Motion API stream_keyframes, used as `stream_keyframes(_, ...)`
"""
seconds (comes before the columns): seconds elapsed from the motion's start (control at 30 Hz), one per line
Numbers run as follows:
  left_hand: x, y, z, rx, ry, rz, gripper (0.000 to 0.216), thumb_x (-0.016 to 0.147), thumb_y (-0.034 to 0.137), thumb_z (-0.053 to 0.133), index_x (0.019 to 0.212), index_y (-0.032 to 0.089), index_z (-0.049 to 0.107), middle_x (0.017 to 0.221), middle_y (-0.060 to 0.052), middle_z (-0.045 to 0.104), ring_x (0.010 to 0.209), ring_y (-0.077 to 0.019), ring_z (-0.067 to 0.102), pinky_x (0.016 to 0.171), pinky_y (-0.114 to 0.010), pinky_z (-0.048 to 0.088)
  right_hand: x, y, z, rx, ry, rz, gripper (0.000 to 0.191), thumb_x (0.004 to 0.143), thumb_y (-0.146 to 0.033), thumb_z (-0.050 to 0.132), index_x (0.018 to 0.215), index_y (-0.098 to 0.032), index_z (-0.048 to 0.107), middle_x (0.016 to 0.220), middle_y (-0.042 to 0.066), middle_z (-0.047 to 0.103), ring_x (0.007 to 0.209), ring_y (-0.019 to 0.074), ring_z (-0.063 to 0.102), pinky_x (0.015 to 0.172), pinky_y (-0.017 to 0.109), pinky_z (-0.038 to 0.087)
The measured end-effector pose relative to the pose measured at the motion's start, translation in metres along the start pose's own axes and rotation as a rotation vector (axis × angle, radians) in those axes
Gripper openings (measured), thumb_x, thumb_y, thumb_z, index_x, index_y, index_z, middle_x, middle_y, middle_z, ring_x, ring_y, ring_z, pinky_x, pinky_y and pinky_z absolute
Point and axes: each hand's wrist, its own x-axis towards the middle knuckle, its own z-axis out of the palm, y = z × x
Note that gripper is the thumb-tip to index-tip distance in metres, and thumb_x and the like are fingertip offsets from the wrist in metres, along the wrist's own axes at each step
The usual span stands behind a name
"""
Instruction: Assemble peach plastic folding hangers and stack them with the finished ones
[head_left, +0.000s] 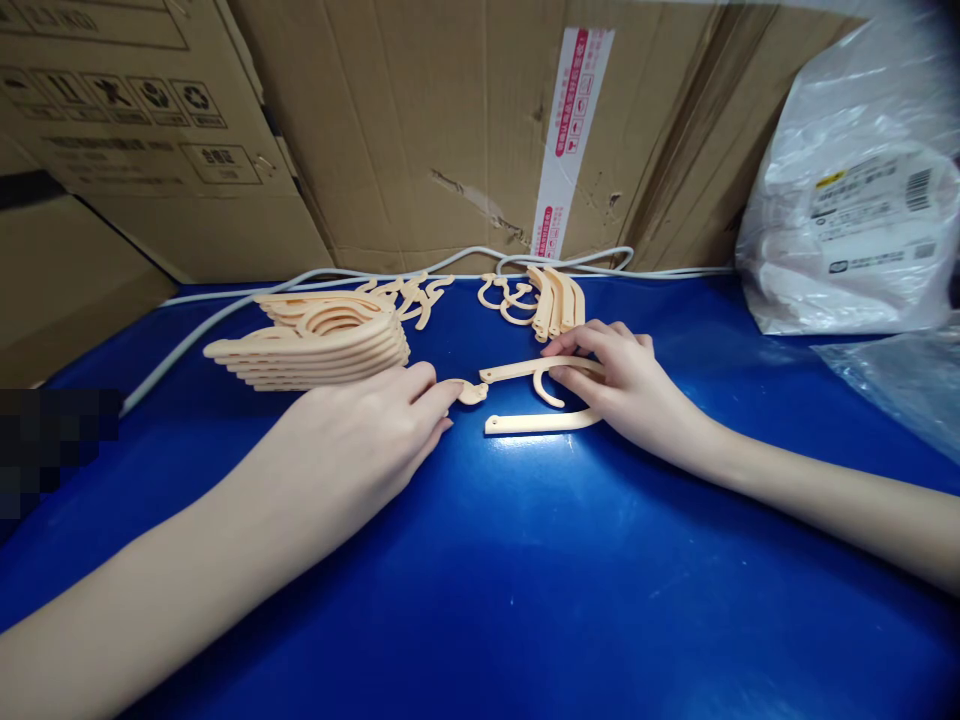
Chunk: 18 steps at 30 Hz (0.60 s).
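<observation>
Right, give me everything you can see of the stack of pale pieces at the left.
The stack is several cream-coloured, smooth, plastic-looking pieces laid one on another, with slender rounded left ends and curved inner edges nested toward the right. The left ends are stepped, upper ones jutting farther out. It rests on the blue table, beyond the left hand; whether they touch cannot be told.

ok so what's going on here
A person is handling cream-coloured pieces on a blue surface. The left hand pinches a small piece close to the end of a long bar that the right hand holds; whether they touch is unclear. A second bar reaches under the right hand. A neat stack lies beyond the left hand.
</observation>
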Motion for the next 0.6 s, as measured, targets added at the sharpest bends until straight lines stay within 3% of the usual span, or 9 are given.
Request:
stream_keyframes(0.3, -0.0016, -0.0012, 0.0032, -0.145, -0.024, -0.087, 0.039, 0.101, 0.026, 0.037, 0.121, 0.02, 0.069, 0.099, -0.012, 0.068, 0.074, -0.0273, 0.064, 0.055, -0.034, 0.041, -0.0007, 0.0001, 0.0008, -0.003, -0.009, 0.003, 0.015, 0.088, -0.02, 0.054, 0.098, -0.024, 0.065, 0.104, 0.006, 0.07, 0.098, 0.0271, 0.055, 0.086, 0.043, 0.032)
stream_keyframes(0.6, 0.0004, 0.0022, -0.0043, 0.002, -0.079, -0.076, 0.034, 0.101, 0.02, 0.041, 0.119, 0.018, 0.069, 0.099, -0.01, 0.072, 0.076, -0.0261, 0.069, 0.055, -0.034, 0.05, -0.002, -0.0037, 0.0, -0.019, -0.015, 0.013, 0.017, 0.09, -0.018, 0.053, 0.101, -0.024, 0.065, 0.105, 0.003, 0.07, 0.098, 0.0249, 0.056, 0.086, 0.041, 0.031)
